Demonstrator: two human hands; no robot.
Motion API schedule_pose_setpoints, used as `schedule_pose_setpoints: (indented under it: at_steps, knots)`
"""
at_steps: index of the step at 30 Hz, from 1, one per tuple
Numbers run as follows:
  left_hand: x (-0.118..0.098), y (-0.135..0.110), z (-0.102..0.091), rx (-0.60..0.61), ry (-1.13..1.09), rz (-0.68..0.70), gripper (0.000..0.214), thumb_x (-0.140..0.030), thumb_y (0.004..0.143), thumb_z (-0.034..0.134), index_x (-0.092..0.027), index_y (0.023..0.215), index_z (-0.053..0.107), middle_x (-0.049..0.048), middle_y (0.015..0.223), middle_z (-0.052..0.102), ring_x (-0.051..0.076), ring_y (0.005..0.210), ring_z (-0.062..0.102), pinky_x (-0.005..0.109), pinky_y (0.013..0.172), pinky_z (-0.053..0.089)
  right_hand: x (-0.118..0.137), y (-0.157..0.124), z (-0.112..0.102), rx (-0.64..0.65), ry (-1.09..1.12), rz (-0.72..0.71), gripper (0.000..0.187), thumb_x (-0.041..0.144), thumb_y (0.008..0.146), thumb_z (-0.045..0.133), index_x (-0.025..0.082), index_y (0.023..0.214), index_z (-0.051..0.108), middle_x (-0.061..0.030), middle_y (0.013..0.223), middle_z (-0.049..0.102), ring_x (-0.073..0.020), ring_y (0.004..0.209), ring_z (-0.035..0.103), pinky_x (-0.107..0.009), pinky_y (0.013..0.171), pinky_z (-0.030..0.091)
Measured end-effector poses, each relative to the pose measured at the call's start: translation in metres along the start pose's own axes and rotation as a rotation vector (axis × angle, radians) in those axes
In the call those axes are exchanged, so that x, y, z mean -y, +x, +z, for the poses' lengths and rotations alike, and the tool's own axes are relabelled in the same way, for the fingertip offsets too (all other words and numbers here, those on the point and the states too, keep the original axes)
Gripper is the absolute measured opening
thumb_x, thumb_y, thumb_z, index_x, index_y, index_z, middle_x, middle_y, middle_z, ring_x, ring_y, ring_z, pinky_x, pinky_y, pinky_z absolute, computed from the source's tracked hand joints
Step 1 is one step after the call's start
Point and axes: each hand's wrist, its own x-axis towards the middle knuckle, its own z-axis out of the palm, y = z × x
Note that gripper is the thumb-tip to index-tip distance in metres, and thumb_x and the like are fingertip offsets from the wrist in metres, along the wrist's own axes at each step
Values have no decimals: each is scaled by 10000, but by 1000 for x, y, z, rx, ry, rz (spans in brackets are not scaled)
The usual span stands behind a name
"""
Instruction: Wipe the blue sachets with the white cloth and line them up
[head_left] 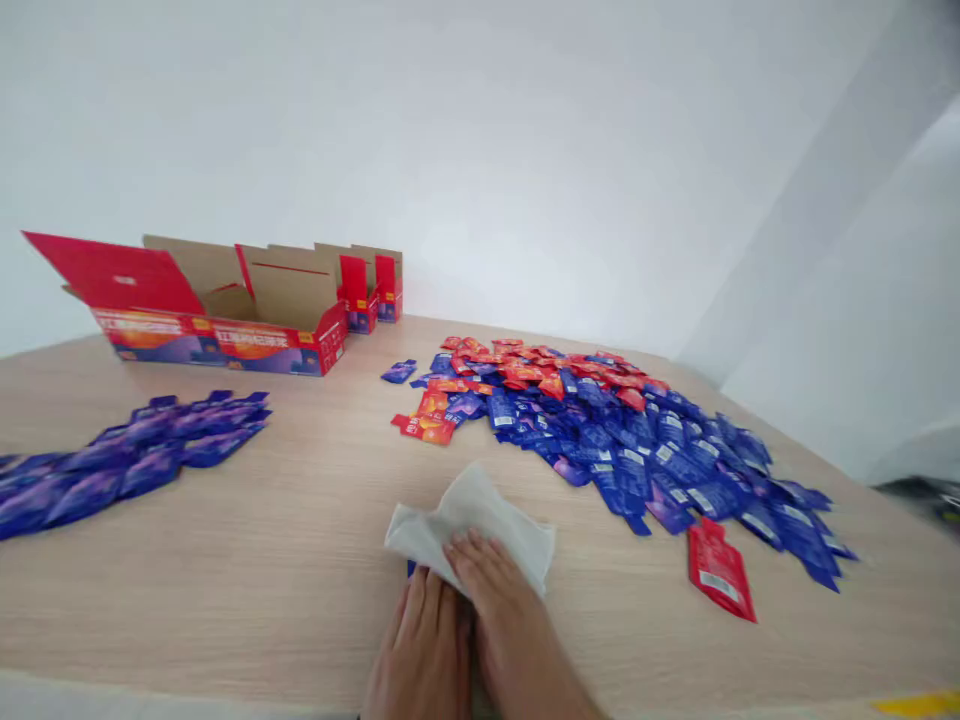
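Left hand [417,640] and right hand [510,620] lie flat, side by side, pressing a crumpled white cloth [474,525] at bottom centre. A careless sweep right could scatter the blue-and-red sachet heap [592,430]; a red carton [217,310] stands open upper left.

We look from head height, forward and down across the wooden tabletop [225,600], with our left hand [420,640] and right hand [510,615] close at the bottom edge, the red carton [217,340] farther off, and the white wall [480,150] ahead.
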Motion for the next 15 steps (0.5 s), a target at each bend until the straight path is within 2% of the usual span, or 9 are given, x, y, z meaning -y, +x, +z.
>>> schedule_pose_setpoints:
  at_steps: [3, 5, 8, 12, 15]
  knots:
    - [0, 2, 0, -61, 20, -147, 611, -318, 903, 529, -41, 1447, 499, 160, 1495, 568, 271, 1352, 562, 339, 1043, 544, -31, -17, -4, -70, -46, 138, 835, -78, 784, 387, 201, 1567, 454, -62, 1586, 504, -209, 1477, 456, -463, 1215, 430]
    - [-2, 2, 1, -96, 15, -214, 626, -323, 911, 535, -24, 1458, 479, 162, 1510, 552, 271, 1372, 541, 338, 1045, 536, -44, -25, -11, -125, -94, 252, 810, -78, 780, 376, 180, 1537, 502, -92, 1558, 535, -241, 1451, 493, -496, 1194, 455]
    - [-5, 1, 7, -107, -12, -241, 603, -285, 901, 541, -48, 1453, 495, 143, 1486, 580, 285, 1375, 533, 375, 1066, 514, -41, -25, -16, -182, -132, 355, 704, -39, 857, 363, 154, 1511, 539, -127, 1511, 584, -275, 1416, 537, -514, 1169, 481]
    - [-7, -3, 13, -121, -57, -236, 657, -319, 910, 524, -71, 1510, 429, 141, 1447, 613, 293, 1355, 546, 391, 1072, 490, -2, -7, 7, -173, -19, 174, 737, -15, 891, 391, 222, 1588, 423, -59, 1589, 504, -226, 1475, 461, -455, 1199, 454]
    - [-3, -5, 12, -151, -62, -211, 728, -333, 907, 534, -40, 1547, 347, 152, 1417, 633, 298, 1334, 559, 395, 1079, 471, 2, -4, 21, -126, 54, 78, 787, -49, 829, 412, 252, 1553, 478, -17, 1579, 520, -199, 1482, 448, -435, 1210, 442]
